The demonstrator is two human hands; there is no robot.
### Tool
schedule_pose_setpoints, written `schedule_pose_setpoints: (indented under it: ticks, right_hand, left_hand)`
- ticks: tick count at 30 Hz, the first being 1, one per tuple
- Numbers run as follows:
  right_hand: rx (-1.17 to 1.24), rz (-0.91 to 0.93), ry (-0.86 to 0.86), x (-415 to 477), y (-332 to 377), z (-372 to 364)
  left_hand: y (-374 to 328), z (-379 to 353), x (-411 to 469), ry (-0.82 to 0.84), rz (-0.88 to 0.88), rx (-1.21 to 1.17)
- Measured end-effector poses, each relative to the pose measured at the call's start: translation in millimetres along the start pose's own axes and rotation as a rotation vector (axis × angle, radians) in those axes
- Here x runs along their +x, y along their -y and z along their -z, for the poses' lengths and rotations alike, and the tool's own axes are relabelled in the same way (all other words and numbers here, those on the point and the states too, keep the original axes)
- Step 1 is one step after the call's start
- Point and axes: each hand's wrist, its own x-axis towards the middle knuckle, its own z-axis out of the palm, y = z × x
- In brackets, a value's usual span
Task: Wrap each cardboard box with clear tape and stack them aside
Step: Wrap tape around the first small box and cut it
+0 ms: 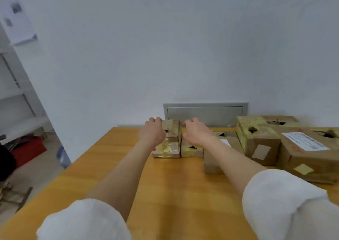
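The left grip (153, 131) has its fingers curled over the far left corner of the small top box (171, 128), holding it. The right grip (195, 131) is curled at that box's right side, and I cannot tell whether it clasps the cardboard or only hovers beside it. The top box sits on a tape-glossed box (167, 150) near the far edge of the surface (165, 194), at about twelve o'clock from the person. Another small box (191, 150) lies just beside the stack at three o'clock. Larger boxes (260, 142) crowd the two o'clock corner. To my eye this is squaring a box on its stack. Press evenly from both sides, match its edges to the box beneath, and release gently so nothing slides.
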Motion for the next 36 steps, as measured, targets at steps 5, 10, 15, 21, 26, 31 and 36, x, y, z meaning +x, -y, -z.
schedule_pose_setpoints:
  ticks: [5, 10, 15, 21, 26, 31, 36]
  right_hand:
    - [0.098, -0.056, 0.05, 2.2, 5.9, -8.5]
    - [0.214, -0.091, 0.125, 19.3, 11.8, -34.9]
    - [0.383, -0.141, 0.15, 43.4, 11.4, -61.1]
    - [0.511, -0.185, 0.148, 48.6, 10.4, -73.5]
    - [0.576, -0.205, 0.105, 26.3, 17.1, -60.0]
    - [0.643, -0.217, 0.041, -13.5, 29.7, -36.6]
    - [0.699, -0.199, -0.011, -55.5, 30.6, -15.8]
  left_hand:
    - [6.6, -10.7, -5.8, 0.044, 0.027, -0.092]
    - [23.7, -39.9, 17.3, 0.044, 0.101, -0.248]
    - [33.6, -69.3, 35.5, 0.066, 0.233, -0.382]
    - [36.9, -79.1, 48.2, 0.11, 0.382, -0.62]
    - [38.3, -62.2, 29.1, -0.007, 0.465, -0.81]
    - [37.3, -30.7, -12.1, -0.146, 0.451, -0.794]
    - [24.9, -2.3, -58.3, -0.245, 0.43, -0.633]
